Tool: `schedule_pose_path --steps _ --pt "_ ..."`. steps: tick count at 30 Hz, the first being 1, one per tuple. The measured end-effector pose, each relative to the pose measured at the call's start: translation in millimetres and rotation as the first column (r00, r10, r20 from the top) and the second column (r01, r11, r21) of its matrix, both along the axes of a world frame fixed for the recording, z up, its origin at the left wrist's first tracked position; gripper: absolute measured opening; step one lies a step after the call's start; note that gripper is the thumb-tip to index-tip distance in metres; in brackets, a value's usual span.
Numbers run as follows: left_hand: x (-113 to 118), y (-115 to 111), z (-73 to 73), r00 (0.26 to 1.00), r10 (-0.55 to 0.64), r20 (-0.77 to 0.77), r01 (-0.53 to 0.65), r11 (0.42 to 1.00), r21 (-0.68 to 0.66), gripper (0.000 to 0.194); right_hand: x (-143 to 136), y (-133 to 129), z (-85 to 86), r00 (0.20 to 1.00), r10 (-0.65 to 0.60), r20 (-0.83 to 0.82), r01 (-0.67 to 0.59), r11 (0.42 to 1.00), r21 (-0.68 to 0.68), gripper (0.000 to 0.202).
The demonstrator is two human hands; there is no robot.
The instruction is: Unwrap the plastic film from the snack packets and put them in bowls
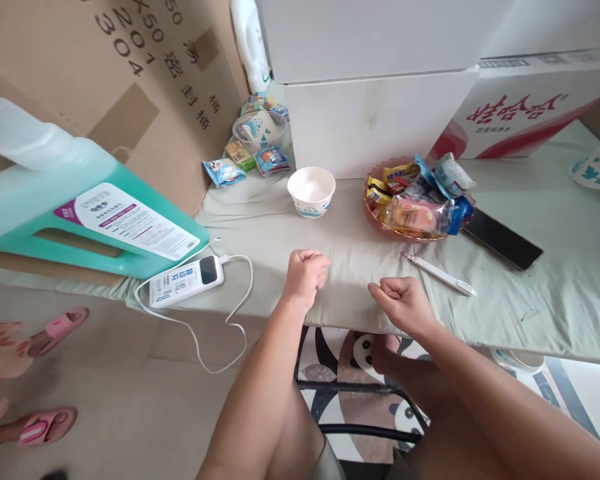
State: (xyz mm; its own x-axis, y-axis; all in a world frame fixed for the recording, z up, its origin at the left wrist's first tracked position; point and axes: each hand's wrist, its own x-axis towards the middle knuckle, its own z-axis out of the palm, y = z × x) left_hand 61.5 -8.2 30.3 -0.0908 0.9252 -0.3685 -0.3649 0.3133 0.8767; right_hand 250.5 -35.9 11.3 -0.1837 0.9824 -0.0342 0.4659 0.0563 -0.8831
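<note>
My left hand (306,275) is curled into a fist at the front of the cloth-covered table (350,263). No object shows in its fingers. Just beyond it stands a white paper bowl (311,193) with a blue pattern. My right hand (403,301), also a fist with nothing visible in it, is nearest to a slim white utility knife or pen-like tool (443,275) lying on the cloth. Behind that tool, a pinkish clear dish (395,233) holds several wrapped snacks (420,210). The two fists are apart and touch none of these items.
A black phone (505,239) lies right of the dish. On the left are a white power bank (187,281) with a hanging cable (197,347), a green-liquid jug (145,213) and a cardboard box (180,80). White boxes (375,120) line the back. Another person's sandalled foot (55,423) shows at left.
</note>
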Motion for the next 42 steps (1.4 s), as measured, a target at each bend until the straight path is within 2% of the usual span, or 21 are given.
schedule_pose_path --steps 3,5,8,10,11,13,16,19,21,23,26,29,31,34,37,39,42 --pt "-16 5 3.7 0.977 0.17 0.132 -0.168 0.985 -0.025 0.046 -27 18 21.9 0.988 0.132 0.074 -0.139 0.987 0.086 0.051" --pt "-24 8 4.8 0.949 0.249 0.192 -0.242 0.969 -0.058 0.044 -54 42 41.9 0.973 0.171 0.156 -0.202 0.957 0.208 0.051" --pt "-31 11 6.2 0.935 0.266 0.236 -0.249 0.963 -0.099 0.041 -110 100 65.9 0.928 0.136 0.348 -0.267 0.893 0.363 0.039" --pt "-33 11 6.7 0.941 0.236 0.244 -0.218 0.971 -0.1 0.042 -155 150 69.1 0.87 0.152 0.469 -0.359 0.846 0.393 0.015" --pt "-34 11 6.6 0.945 0.22 0.243 -0.201 0.975 -0.099 0.043 -178 176 66.1 0.848 0.15 0.509 -0.386 0.832 0.398 0.008" --pt "-37 11 5.7 0.953 0.181 0.242 -0.163 0.982 -0.095 0.047 -220 226 52.6 0.787 0.168 0.594 -0.435 0.833 0.341 0.037" --pt "-45 9 4.3 0.961 0.142 0.238 -0.126 0.989 -0.082 0.052 -264 285 22.7 0.704 0.191 0.684 -0.414 0.893 0.177 0.066" --pt "-53 6 5.4 0.962 0.148 0.229 -0.129 0.987 -0.096 0.054 -279 321 -6.2 0.693 0.203 0.692 -0.346 0.935 0.073 0.069" --pt "-57 5 7.0 0.961 0.159 0.228 -0.138 0.985 -0.108 0.053 -278 334 -20.6 0.705 0.235 0.669 -0.372 0.926 0.068 0.056" --pt "-59 4 8.1 0.96 0.166 0.226 -0.145 0.984 -0.107 0.053 -272 340 -28.4 0.728 0.253 0.637 -0.425 0.896 0.13 0.044" --pt "-57 4 7.7 0.96 0.167 0.226 -0.147 0.984 -0.104 0.053 -266 333 -22.7 0.691 0.243 0.681 -0.48 0.858 0.181 0.036" --pt "-52 4 6.5 0.96 0.17 0.22 -0.155 0.984 -0.084 0.05 -263 304 4.1 0.63 0.211 0.747 -0.495 0.851 0.178 0.034" --pt "-48 3 6.0 0.964 0.173 0.199 -0.163 0.984 -0.066 0.049 -261 275 30.3 0.671 0.173 0.721 -0.474 0.848 0.238 0.039" --pt "-44 2 5.3 0.97 0.188 0.156 -0.183 0.982 -0.05 0.048 -244 221 72.1 0.733 0.123 0.669 -0.406 0.868 0.285 0.032" --pt "-43 2 4.4 0.961 0.249 0.123 -0.247 0.968 -0.036 0.046 -195 160 97.7 0.825 0.127 0.551 -0.354 0.875 0.329 0.034" --pt "-43 3 3.6 0.948 0.297 0.116 -0.295 0.955 -0.028 0.044 -144 119 95.0 0.918 0.078 0.389 -0.253 0.87 0.424 0.041" --pt "-38 5 0.6 0.95 0.292 0.11 -0.292 0.956 -0.015 0.043 -61 65 61.8 0.987 -0.063 0.149 -0.029 0.836 0.548 0.058"
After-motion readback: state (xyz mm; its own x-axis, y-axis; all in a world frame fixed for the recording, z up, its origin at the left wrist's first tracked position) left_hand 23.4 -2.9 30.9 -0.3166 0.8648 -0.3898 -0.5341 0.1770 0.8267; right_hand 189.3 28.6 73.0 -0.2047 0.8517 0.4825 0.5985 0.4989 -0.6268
